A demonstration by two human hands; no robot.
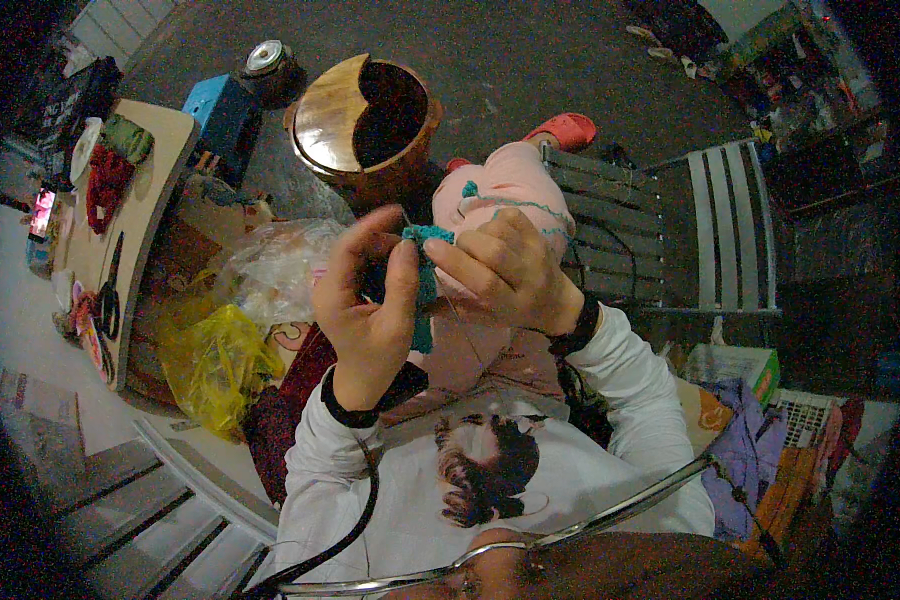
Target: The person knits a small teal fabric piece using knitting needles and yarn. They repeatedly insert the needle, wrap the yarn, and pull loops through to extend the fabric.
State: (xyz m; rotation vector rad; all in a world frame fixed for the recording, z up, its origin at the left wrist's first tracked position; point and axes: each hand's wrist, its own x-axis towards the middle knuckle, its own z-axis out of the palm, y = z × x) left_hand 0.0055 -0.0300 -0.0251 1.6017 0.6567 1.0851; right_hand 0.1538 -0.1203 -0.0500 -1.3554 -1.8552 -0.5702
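Note:
My left hand (375, 300) and my right hand (506, 270) hold a small piece of teal knitting (429, 236) between them, above my lap. A thin needle tip (406, 217) sticks up by my left fingers, and a thin cord or cable hangs below the work toward my shirt. Part of the teal fabric hangs down behind my left thumb. Teal yarn (521, 202) runs across my pink trousers, with a small clump of it (469, 190) on the leg. Dark bands circle both wrists.
At the left, a table (150, 150) bears black scissors (110, 289), red yarn (106, 184) and a lit phone (43, 214). A yellow plastic bag (221, 367) lies beside me. Ahead stands a round bin (337, 127) with a wooden lid; at the right is a slatted metal chair (727, 225).

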